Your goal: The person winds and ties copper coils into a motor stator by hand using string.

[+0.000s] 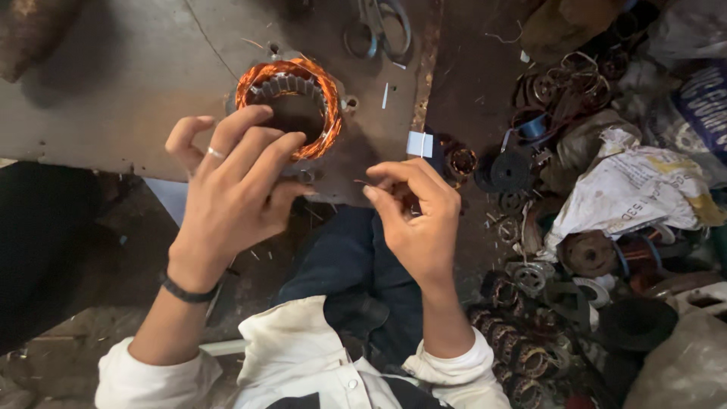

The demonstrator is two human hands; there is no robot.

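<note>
A round motor stator [291,106] wound with shiny copper wire lies on a dark metal sheet [121,83]. My left hand [231,189] rests over its near rim, fingers bent onto the copper coil; a ring is on one finger and a dark band on the wrist. My right hand [416,216] is a little to the right of the stator, its fingertips pinched on a thin wire end [363,182] that points toward the stator.
Scissors [382,30] lie at the sheet's far edge. A small white slip [419,144] sits at the sheet's right edge. Several old copper coils and motor parts [530,333] crowd the floor at right, beside a crumpled white sack [632,189]. My legs are below.
</note>
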